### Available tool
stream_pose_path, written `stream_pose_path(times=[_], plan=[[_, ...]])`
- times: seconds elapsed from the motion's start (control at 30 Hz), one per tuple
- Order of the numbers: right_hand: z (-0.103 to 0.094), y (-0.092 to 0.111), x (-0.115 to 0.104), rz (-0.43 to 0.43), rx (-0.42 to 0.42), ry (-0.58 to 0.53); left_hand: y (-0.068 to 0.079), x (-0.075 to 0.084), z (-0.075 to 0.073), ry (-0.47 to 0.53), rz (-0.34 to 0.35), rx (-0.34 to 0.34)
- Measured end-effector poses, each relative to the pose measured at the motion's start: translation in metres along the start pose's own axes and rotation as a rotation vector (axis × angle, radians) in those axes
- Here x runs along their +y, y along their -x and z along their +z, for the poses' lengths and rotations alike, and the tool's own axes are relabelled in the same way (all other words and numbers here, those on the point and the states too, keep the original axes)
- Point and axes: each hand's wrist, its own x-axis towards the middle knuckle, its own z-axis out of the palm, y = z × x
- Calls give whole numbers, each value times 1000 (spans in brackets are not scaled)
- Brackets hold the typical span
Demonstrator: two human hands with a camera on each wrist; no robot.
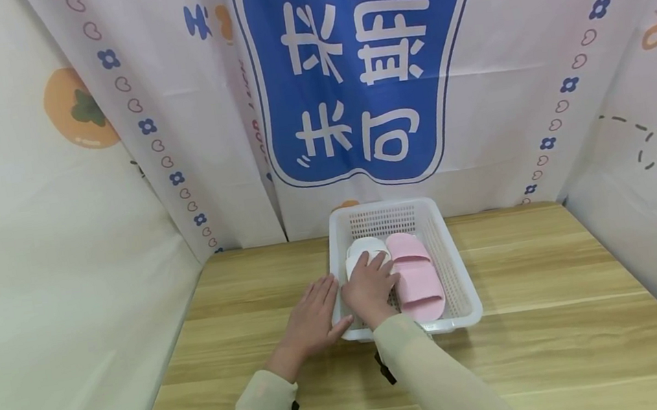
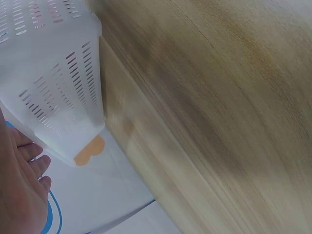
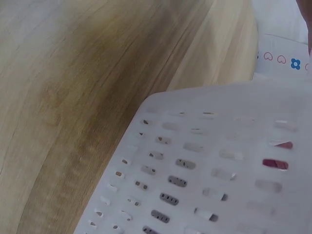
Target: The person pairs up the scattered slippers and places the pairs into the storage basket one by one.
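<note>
A white plastic basket with slotted walls stands on the table. In it a white slipper lies at the left and a pink slipper at the right, side by side. My right hand reaches over the near rim, its fingers spread on top of the white slipper and partly hiding it. Outside the basket, my left hand is flat, with extended fingertips right at the left rim. The left wrist view shows that hand beside the slotted wall. Most of the right hand is out of the right wrist view.
The wood-grain table extends to both sides of the basket. Behind it hangs a printed cloth with a blue panel, close to the basket's far side. Pale cloth walls enclose the left and right.
</note>
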Motion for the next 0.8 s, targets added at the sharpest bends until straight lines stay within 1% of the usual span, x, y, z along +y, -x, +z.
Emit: stream_pose_path(times=[0.23, 0.53, 0.8], plan=[[-4, 5, -1, -15, -13, -6, 0, 0, -1, 7, 7, 1], [-4, 6, -2, 5, -33, 21, 0, 0, 1, -1, 5, 7], [-5, 7, 0, -24, -49, 11, 0, 1, -2, 9, -4, 4]])
